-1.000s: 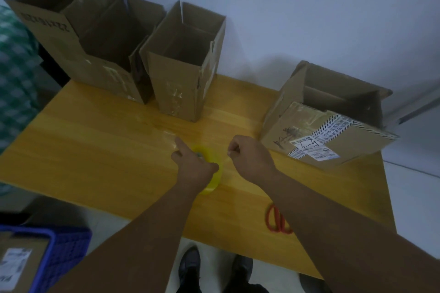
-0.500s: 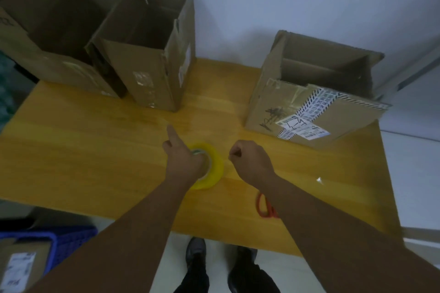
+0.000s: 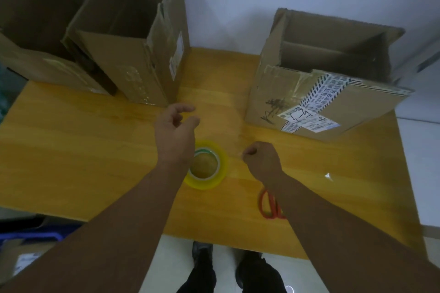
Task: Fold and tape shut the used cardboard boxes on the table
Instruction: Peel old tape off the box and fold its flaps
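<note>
Looking down from head height: two dark shoes (image 3: 202, 251) stand on a pale floor below the near edge of a yellow wooden table (image 3: 71, 150). A blue crate (image 3: 28, 236) sits low at the left.

On the table, red-handled scissors (image 3: 267, 204) lie partly under the right forearm. Just beyond them a roll of clear tape (image 3: 209, 182) lies flat. It is probably light, and best lifted by its outer wall or through its core.

The right hand (image 3: 262, 159), beside the roll, is curled tight, with the thumb against the forefinger. Whether it pinches a tape end cannot be told. The left hand (image 3: 175, 131) hovers past the roll with loosely curled fingers, holding nothing. A small scrap of clear tape (image 3: 329, 176) lies to the right.

Three open cardboard boxes stand at the back. The right box (image 3: 273, 93) has its near flap folded outward. The tall middle box (image 3: 133, 74) and the left box (image 3: 35, 50) stand close together. The boxes look light and stiff, with worn creases. Their flaps are best taken by the free edges.

The right box carries a black scribble, black-and-white striped tape printed with unreadable characters, and a white shipping label (image 3: 309, 121) with illegible handwriting. The middle box has a small white sticker (image 3: 176, 54), also unreadable.
</note>
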